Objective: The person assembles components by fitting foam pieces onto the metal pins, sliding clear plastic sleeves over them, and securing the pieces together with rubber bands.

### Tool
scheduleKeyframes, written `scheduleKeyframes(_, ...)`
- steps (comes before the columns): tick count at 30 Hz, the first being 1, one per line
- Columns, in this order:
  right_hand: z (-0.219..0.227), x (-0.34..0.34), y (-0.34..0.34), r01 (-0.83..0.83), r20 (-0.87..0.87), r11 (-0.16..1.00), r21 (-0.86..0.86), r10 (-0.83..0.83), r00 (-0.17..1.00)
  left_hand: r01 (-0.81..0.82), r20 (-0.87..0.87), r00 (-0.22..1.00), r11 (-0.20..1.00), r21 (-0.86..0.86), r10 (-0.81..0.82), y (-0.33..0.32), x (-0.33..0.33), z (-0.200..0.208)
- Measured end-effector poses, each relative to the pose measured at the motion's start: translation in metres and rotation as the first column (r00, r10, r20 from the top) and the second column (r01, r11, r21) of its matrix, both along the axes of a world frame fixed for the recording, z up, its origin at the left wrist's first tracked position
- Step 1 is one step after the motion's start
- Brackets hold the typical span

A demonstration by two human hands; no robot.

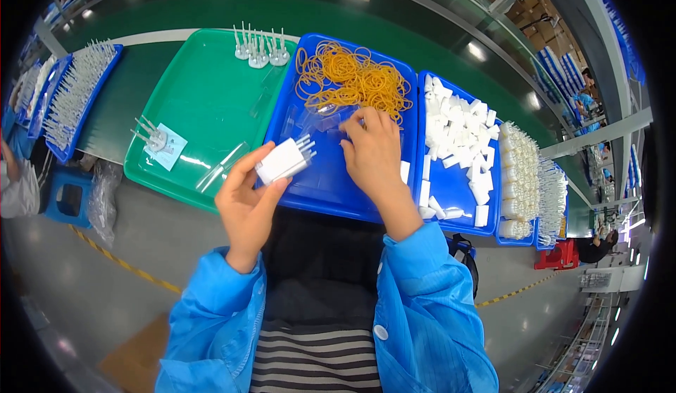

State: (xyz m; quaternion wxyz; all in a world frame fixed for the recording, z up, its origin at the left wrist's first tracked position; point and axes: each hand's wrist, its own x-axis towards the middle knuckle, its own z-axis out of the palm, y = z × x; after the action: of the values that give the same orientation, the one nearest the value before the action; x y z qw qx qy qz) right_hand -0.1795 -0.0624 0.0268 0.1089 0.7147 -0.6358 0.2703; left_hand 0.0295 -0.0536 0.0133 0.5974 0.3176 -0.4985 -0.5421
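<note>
My left hand [246, 199] is closed on a white block-shaped piece [279, 162], pinched between thumb and fingers. Several pale, translucent prongs stick out of its right end. My right hand [373, 150] reaches over the blue tray [331, 199], its fingers curled down at the near edge of a pile of yellow-brown rubber bands [355, 72]. Clear plastic pieces [320, 120] lie beside its fingertips. Whatever those fingers grip is too small or too hidden to name.
Left stands a green tray [201, 90] with clear pronged parts [260, 51], clear strips [224, 167] and another pronged part [156, 139] on a pale blue paper. Right, a blue tray holds white foam-like pieces [458, 125]. Beyond it are trays of pale parts [517, 182].
</note>
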Motion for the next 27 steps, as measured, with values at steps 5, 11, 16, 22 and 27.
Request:
scheduleKeyframes(5, -0.004, 0.005, -0.002, 0.059, -0.063, 0.995, 0.080, -0.054, 0.997, 0.108, -0.157, 0.984, 0.979, 0.173, -0.081, 0.002, 0.006, 0.004)
scheduleKeyframes(11, 0.005, -0.001, 0.002, 0.005, 0.191, 1.000, 0.021, -0.009, 0.982, 0.024, 0.008, 1.000, 0.999, -0.045, -0.024, 0.001, 0.004, -0.008)
scheduleKeyframes(16, 0.017, -0.005, 0.025, -0.144, 0.821, 0.990, 0.001, 0.081, 0.565, 0.038, 0.022, 0.999, 0.992, -0.119, -0.036, 0.011, -0.003, 0.002)
scheduleKeyframes(22, 0.040, 0.009, 0.061, -0.429, 0.935, 0.902, -0.054, 0.197, 0.296, 0.079, 0.091, 0.994, 0.969, -0.233, -0.059, 0.019, -0.018, 0.009)
scheduleKeyframes(27, 0.039, -0.004, 0.068, -0.460, 0.793, 0.882, -0.101, 0.351, 0.498, 0.128, 0.042, 0.992, 0.977, -0.168, -0.123, 0.020, -0.031, 0.016)
